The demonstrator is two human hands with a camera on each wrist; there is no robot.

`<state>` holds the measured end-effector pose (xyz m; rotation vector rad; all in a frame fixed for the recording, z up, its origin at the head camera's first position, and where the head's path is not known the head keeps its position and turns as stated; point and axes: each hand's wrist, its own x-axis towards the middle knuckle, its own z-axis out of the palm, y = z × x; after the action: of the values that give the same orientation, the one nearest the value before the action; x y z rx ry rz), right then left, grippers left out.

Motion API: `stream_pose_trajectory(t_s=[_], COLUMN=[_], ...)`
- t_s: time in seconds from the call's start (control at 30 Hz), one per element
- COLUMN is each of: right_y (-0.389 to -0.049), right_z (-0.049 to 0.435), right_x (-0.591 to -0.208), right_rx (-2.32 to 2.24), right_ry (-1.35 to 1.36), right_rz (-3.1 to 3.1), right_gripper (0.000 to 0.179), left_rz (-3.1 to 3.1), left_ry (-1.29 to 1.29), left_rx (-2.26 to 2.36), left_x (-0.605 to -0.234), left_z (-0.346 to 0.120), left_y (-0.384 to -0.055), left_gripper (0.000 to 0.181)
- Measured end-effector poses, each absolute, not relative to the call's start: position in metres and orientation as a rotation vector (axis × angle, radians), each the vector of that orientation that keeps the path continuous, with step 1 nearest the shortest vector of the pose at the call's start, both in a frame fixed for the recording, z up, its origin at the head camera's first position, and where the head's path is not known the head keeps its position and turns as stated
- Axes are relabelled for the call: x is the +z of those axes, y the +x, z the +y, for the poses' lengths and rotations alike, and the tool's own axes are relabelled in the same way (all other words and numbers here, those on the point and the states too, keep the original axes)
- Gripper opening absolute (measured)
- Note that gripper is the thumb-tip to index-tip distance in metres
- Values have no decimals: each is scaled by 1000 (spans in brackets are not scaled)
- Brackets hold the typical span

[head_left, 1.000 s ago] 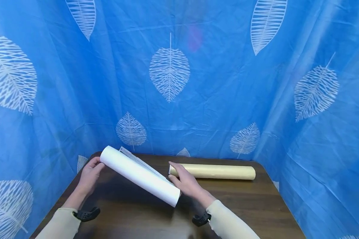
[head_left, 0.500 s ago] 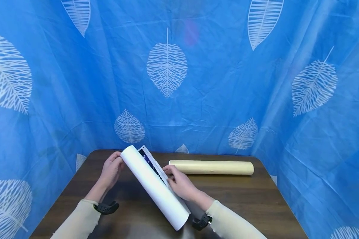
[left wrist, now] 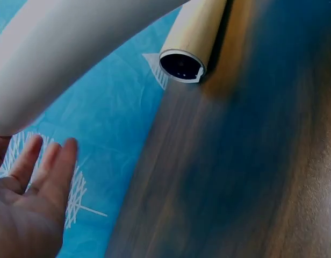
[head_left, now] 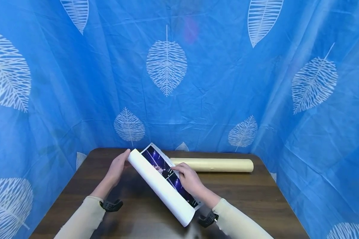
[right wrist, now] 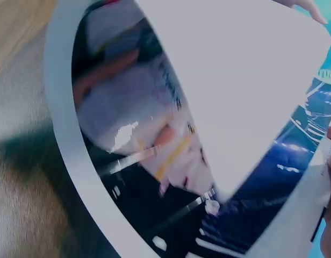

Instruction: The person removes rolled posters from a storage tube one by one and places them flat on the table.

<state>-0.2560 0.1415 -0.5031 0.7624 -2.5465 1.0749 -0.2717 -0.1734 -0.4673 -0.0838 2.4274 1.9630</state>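
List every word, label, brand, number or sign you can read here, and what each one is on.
No text is readable in the current views.
Poster, white border: faint print-like marks, too small and blurred to read.
Poster, printed picture: dark marks on pale clothing, too blurred to tell whether they are lettering.
Cream roll, blue leaf-patterned curtain, black wristbands: no lettering I can make out.

Both forearms (head_left: pixel 83 215) slant inward, the left grip (head_left: pixel 117 167) with fingers (left wrist: pixel 59 172) extended, the right grip (head_left: pixel 189 179) pinching.
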Motion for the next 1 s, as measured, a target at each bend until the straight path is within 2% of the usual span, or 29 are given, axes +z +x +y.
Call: stream_pose_trajectory(t_s=[0.23,0.47,0.67,0.8,0.87,1.0], right_y=[-261,-260,-259,-259,-260,-261], right_z=[148,147,149,151,152,155], right_x=[-498,-499,-496,-496,-495,-496], right_rx=[1034,1073,1147,1215,1274,1397], right_ry=[653,574,458,387,356,272], right_rz=[-2485,-2388,-2375,-2361,-2339,-2282], right_gripper=[43,47,44,43,42,40], left_rz=[2534,2493,2526,2655,2686,2689], left_ry=[-92,-3,94,220,315,505], left_rx=[1830,1879,1919,1842,1806,1670], left_x=[-476,-485,-493,-500,-503,-508], left_z=[-174,-167,-159,-154,-151,-141], left_y=[-276,-277,-275,-269,-265,-256], left_gripper=[79,64,94,102,98,77])
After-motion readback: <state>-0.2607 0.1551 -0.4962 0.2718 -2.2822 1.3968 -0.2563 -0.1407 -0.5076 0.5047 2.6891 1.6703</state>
